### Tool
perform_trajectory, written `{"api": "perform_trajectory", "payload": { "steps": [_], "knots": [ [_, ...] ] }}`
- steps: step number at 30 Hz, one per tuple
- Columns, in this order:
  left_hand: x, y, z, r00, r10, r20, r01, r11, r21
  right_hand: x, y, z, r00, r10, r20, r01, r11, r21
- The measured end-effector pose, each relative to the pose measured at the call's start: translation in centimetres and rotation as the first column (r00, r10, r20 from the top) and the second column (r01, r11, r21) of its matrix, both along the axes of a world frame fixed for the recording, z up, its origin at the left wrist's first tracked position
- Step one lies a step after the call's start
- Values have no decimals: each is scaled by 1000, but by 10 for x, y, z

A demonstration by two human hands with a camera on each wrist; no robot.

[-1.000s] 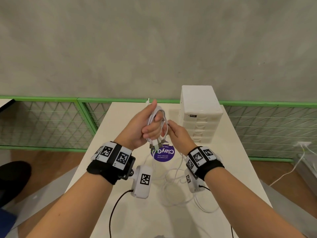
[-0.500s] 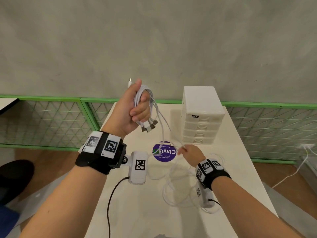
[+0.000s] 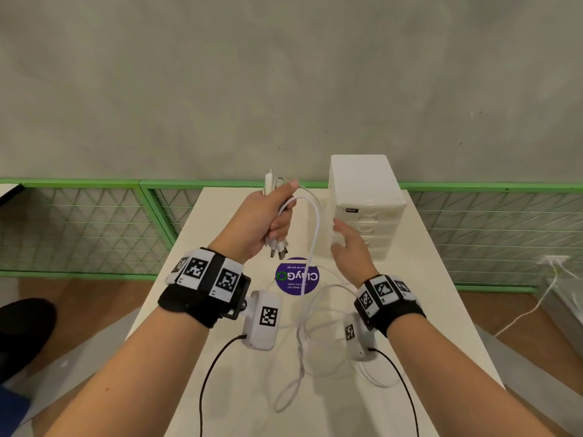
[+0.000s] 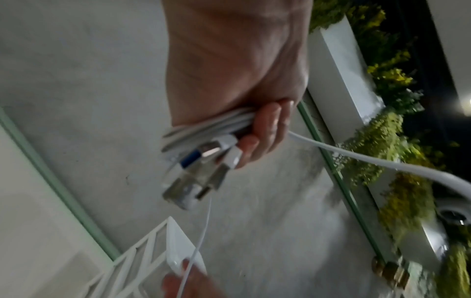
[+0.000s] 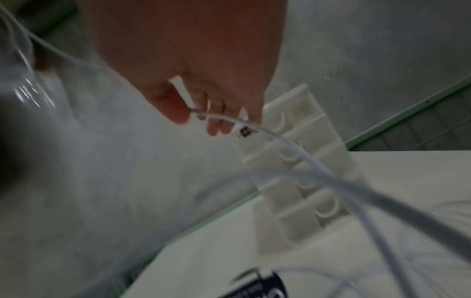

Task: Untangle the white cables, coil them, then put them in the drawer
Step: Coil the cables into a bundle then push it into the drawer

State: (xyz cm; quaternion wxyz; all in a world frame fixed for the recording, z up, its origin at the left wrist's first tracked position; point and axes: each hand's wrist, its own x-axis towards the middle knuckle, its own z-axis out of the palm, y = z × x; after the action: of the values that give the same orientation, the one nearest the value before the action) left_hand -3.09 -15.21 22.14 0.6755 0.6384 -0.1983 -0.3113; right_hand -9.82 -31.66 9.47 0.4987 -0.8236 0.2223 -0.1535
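Note:
My left hand (image 3: 275,216) grips a coiled bundle of white cables (image 4: 216,125) above the table, with several USB plugs (image 3: 279,251) sticking out below the fist. One thicker cable (image 3: 316,222) arcs from the bundle down to a loose tangle (image 3: 315,335) on the table. My right hand (image 3: 346,244) hovers just in front of the white drawer unit (image 3: 366,197). It pinches a thin white cable (image 5: 224,119) between thumb and fingers, and that cable runs back to the left hand. All drawers look closed.
A round purple sticker (image 3: 296,275) lies on the white table (image 3: 217,209) between my hands. A green mesh railing (image 3: 79,184) runs behind the table under a grey wall. Black wrist-camera leads (image 3: 208,373) trail toward me. Another white cord (image 3: 533,307) lies on the floor at right.
The left hand swung up and left with the bundle, then came back down toward the centre. The right hand dropped along a cable to the table, then rose to the drawer front.

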Motion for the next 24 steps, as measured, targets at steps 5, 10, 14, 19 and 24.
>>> {"api": "perform_trajectory", "payload": {
  "steps": [5,10,14,19,24],
  "knots": [
    [10,-5,-11,955,165,245,-234,930,285,-2,28,55,926,16,378,-139,943,301],
    [27,0,-23,914,265,307,-363,873,327,0,47,65,888,209,410,-328,912,245],
    [31,7,-22,915,232,329,-355,851,387,3,44,40,910,256,325,-342,908,242],
    [11,10,-23,946,-290,147,140,772,621,14,34,34,925,189,329,-214,976,42],
    [1,7,-22,864,-503,12,426,744,514,25,38,23,887,249,388,-172,959,-223]
  ]
}}
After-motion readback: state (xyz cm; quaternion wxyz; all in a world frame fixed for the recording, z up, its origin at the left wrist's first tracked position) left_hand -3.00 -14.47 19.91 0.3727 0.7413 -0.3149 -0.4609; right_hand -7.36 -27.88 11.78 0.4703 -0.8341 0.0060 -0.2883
